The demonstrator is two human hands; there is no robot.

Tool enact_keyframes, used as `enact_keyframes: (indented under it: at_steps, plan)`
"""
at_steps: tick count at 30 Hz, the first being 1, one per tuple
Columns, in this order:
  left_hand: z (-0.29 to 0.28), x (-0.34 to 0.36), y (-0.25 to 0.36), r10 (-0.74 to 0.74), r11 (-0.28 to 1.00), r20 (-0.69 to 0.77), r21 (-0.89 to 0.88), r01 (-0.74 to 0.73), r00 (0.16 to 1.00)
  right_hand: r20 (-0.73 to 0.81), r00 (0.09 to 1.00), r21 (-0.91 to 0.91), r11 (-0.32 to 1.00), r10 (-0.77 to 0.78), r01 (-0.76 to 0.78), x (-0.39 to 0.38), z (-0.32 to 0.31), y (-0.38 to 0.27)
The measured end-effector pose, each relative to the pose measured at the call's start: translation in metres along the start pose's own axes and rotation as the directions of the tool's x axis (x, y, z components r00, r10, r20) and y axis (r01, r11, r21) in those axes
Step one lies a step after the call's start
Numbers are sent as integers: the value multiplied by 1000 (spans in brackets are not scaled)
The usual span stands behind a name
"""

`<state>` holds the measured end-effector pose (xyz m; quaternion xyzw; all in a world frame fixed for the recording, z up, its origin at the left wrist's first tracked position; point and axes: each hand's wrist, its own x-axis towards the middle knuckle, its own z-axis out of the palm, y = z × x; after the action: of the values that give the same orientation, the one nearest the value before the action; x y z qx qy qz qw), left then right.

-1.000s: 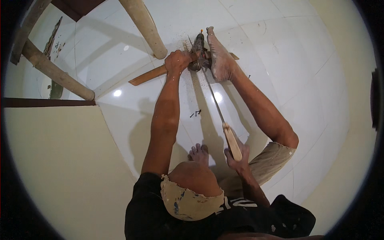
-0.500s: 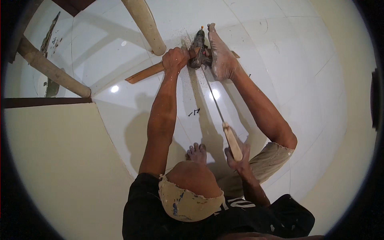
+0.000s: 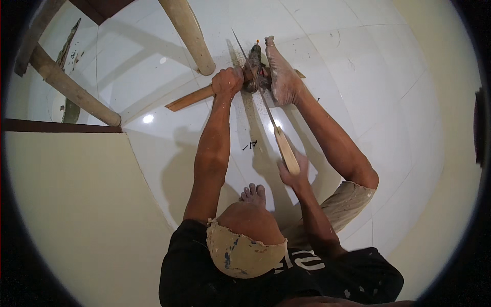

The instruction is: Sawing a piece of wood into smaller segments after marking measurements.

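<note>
My left hand is wrapped round a narrow brown wooden strip, pressing it down near the floor. The strip's far right end pokes out beyond my right foot, which bears on that side. My right hand grips the pale wooden handle of a handsaw. Its thin blade runs away from me across the strip, between my left hand and the foot, with the tip well past it. Beneath the strip at the blade lies a dark, dusty power tool; its exact kind is unclear.
Several small black screws lie on the white tiled floor. Wooden furniture legs stand at the upper left. A cream panel fills the left side. Sawdust is scattered round the tool.
My right hand has pushed the saw forward and slightly left, so its blade now reaches past the strip. My left hand and the strip stay nearly in place.
</note>
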<state>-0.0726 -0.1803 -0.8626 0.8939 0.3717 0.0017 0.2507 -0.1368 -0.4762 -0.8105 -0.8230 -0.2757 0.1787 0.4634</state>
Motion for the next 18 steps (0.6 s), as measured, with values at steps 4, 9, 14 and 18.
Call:
enact_keyframes:
  at_steps: [4, 9, 14, 18]
  plan:
    - [28, 13, -14, -21, 1000, -118, 0, 21, 993, -116, 991, 82, 994, -66, 76, 47, 25, -24]
    - [28, 23, 10, 29, 1000, -50, -1, -29, 998, -20, 999, -27, 998, 49, -50, -36, -22, -3]
    - [14, 9, -6, -10, 1000, -79, -15, 8, 997, -35, 999, 175, 984, 34, -27, 44, 18, 5]
    - [29, 17, -6, 41, 999, -163, 41, -35, 986, -159, 985, 223, 970, -65, 100, 77, 36, 6]
